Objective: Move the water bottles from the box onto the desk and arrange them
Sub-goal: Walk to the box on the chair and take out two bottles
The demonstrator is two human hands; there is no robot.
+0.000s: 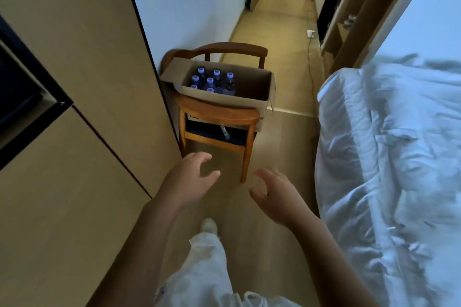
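Cardboard box (252, 87) sits far ahead on a wooden chair (219, 117), purple-capped water bottles (212, 81) clustered upright in its left end. We are at the approach step: our left hand (192, 179) and right hand (277, 194) hang empty, fingers loosely spread, well short of it. Next we must close in and grasp a bottle. Wood floor (279, 139); cabinet wall (74, 82) left, rumpled white bed (399, 157) right.

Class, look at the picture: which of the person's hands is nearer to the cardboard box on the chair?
Left. The left hand reaches out below the cardboard box, near the chair's front. The right hand hangs lower and further right, away from it.
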